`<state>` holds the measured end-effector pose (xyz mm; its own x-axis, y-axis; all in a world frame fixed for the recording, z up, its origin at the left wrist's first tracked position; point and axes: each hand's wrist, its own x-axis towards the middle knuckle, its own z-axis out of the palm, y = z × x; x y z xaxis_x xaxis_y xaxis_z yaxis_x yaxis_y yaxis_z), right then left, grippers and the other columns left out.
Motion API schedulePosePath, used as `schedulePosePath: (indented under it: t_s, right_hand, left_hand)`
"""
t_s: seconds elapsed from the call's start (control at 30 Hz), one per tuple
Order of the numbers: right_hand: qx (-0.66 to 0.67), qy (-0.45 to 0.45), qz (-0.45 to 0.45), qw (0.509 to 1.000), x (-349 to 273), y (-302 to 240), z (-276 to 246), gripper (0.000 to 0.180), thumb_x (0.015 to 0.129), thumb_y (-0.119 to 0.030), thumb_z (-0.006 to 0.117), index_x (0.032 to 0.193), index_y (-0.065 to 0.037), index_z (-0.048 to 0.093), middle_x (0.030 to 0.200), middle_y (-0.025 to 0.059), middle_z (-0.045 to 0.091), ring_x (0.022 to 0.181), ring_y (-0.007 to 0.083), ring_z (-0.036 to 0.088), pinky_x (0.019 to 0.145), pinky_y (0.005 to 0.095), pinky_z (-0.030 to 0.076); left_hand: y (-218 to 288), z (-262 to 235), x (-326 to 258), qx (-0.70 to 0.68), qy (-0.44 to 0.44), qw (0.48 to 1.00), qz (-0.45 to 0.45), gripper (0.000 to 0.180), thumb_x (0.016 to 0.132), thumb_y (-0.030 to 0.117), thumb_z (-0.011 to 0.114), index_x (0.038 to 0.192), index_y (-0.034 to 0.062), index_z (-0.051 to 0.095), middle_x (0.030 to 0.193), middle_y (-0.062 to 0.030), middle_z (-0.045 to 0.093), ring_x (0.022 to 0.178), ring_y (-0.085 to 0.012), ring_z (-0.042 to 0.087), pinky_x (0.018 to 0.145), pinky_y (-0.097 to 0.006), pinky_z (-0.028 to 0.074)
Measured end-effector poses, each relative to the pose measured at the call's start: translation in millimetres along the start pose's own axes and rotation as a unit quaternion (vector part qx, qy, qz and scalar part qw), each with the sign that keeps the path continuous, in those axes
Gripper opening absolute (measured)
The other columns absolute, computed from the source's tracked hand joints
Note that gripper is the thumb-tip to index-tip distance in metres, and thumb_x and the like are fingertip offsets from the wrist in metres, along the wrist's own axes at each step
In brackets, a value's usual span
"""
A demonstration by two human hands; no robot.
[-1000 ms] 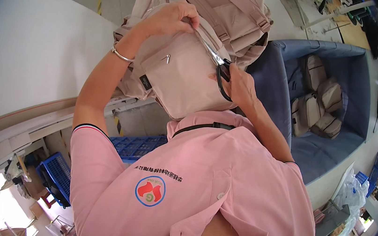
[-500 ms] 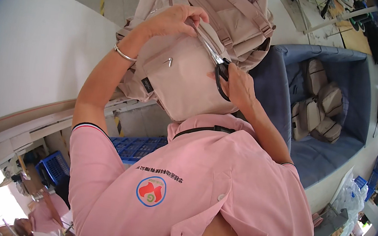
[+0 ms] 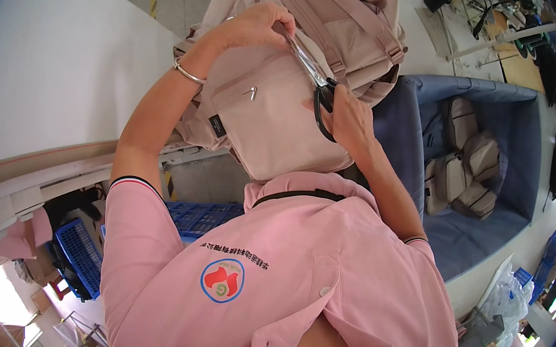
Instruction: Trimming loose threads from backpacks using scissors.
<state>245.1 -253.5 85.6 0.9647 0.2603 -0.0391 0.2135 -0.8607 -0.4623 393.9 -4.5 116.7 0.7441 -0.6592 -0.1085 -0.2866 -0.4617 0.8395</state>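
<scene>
The right hand [image 3: 353,117] grips scissors [image 3: 321,79] pointed toward the left hand [image 3: 267,28], which pinches a beige bag [image 3: 273,131] by its edge.

Printed upside down on the pink shirt [image 3: 287,272]: a line of black characters [image 3: 235,254] beside a round, blue-ringed emblem [image 3: 222,280] with red shapes and a green letter. On the beige bag [image 3: 280,129]: a black label [image 3: 217,125], print too small to read.

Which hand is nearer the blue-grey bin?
The right hand: it holds the scissors just left of the bin. The left hand is farther left, at the bag near the scissors' tips.
</scene>
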Motion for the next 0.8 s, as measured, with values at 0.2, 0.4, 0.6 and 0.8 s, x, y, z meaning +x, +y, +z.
schedulePosePath:
  t_s: [0.2,0.4,0.6,0.8]
  right_hand:
    - [0.034,-0.015,0.026,0.999,-1,-1,4,0.068,0.088,-0.063,0.061,0.086,0.005,0.055,0.068,0.0230,0.065,0.067,0.0423,0.067,0.062,0.0494,0.052]
    - [0.001,0.024,-0.002,1.000,4,-1,6,0.068,0.087,-0.063,0.061,0.083,0.005,0.056,0.070,0.0231,0.066,0.069,0.0411,0.068,0.064,0.0485,0.053]
    - [-0.020,0.004,0.014,1.000,17,-11,-1,0.071,0.086,-0.066,0.060,0.085,0.005,0.057,0.073,0.0226,0.067,0.072,0.0418,0.068,0.064,0.0480,0.052]
    - [-0.009,0.008,0.030,0.999,6,-11,-3,0.067,0.085,-0.063,0.064,0.088,0.003,0.054,0.080,0.0239,0.066,0.079,0.0436,0.065,0.070,0.0493,0.050]
  left_hand:
    - [-14,7,1,-0.014,0.028,0.999,0.024,0.013,0.078,-0.001,0.070,0.089,0.0010,0.063,0.090,-0.0019,0.060,0.091,-0.0104,0.062,0.084,-0.026,0.051]
    - [-13,15,-4,0.004,0.085,0.995,0.060,0.023,0.073,0.013,0.075,0.091,0.0024,0.068,0.089,-0.0091,0.066,0.089,-0.0191,0.063,0.083,-0.031,0.048]
    - [-2,21,-6,0.000,0.130,0.991,0.035,0.033,0.075,0.002,0.075,0.105,0.0037,0.062,0.091,0.0001,0.060,0.089,-0.0095,0.059,0.084,-0.025,0.048]
    - [-10,25,-12,0.004,0.153,0.987,0.046,0.038,0.074,0.003,0.077,0.109,0.0041,0.062,0.093,-0.0006,0.060,0.091,-0.0112,0.059,0.086,-0.027,0.047]
